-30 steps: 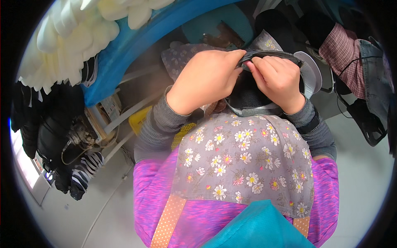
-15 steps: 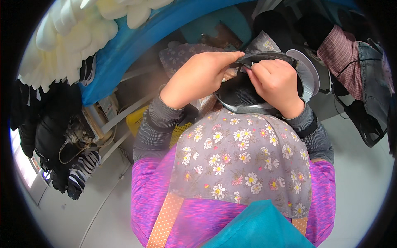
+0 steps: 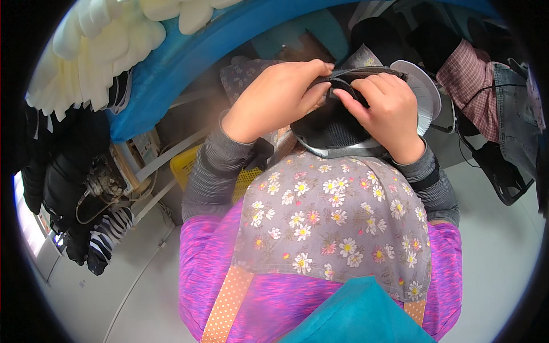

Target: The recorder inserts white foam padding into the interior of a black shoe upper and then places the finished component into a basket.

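A cap lies upside down against my lap, its black mesh inside [image 3: 331,128] facing up and its pale curved brim [image 3: 426,94] pointing to the right. My left hand [image 3: 271,102] pinches the black band along the cap's far edge between thumb and fingers. A little to the right, my right hand [image 3: 390,111] holds the same edge, fingers curled over the band and thumb inside the cap. Between the two hands the band stands up in a fold. My fingertips partly hide what they grip. A grey floral apron [image 3: 337,223] spreads beneath the cap.
White foam-like pieces [image 3: 103,51] are heaped on a blue-covered surface [image 3: 189,68] at the far left. A yellow basket [image 3: 186,166] stands below it. Dark clothes [image 3: 68,160] hang at left. Another person's plaid sleeve [image 3: 466,86] and a black chair part [image 3: 503,171] are at right.
My right thumb has come away from the fingers and now lies apart along the inside of the cap. My left hand has shifted slightly left, its fingertips now showing inside the band.
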Motion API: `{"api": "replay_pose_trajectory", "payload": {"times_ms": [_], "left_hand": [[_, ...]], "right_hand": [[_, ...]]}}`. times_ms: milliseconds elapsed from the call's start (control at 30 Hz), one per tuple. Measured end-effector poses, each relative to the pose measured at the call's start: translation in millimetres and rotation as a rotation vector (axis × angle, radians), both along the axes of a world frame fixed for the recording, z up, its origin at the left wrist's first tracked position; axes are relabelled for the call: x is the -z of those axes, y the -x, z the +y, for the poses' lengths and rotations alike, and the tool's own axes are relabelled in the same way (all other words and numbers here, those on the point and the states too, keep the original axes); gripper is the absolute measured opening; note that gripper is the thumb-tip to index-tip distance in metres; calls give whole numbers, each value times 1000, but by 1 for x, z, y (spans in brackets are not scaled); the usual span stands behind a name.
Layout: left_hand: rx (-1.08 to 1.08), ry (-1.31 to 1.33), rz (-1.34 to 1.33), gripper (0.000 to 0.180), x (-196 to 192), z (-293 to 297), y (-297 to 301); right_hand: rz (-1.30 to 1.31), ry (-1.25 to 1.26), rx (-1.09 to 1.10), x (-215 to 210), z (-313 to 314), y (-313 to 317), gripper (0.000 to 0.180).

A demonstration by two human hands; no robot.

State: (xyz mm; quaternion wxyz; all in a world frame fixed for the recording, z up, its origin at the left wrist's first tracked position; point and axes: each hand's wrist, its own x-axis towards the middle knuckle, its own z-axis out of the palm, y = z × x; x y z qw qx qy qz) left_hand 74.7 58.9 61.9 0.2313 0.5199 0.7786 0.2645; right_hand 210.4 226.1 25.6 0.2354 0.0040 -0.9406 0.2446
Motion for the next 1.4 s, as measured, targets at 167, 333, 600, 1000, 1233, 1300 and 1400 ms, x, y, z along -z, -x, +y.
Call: {"api": "replay_pose_trajectory", "payload": {"times_ms": [167, 333, 600, 1000, 1233, 1300, 1400], "left_hand": [[-5, -145, -79, 30, 15, -5, -1], [52, -42, -138, 31, -1, -3, 5], [63, -63, -72, 25, 3, -4, 3], [-6, -23, -179, 29, 6, -5, 3], [-3, -46, -160, 32, 15, -6, -3], [-13, -78, -135, 33, 17, -6, -5], [-6, -130, -79, 32, 17, -6, -5]], "right_hand": [[-125, -40, -147, 1, -2, -7, 22], [-24, -47, -85, 5, 1, -6, 22], [41, 9, -22, 7, -2, -5, 16], [71, -85, -298, 3, 5, -7, 10], [61, -140, -498, 3, 5, -4, 12], [53, -144, -509, 3, 8, -2, 12], [63, -121, -411, 3, 9, -1, 11]]}}
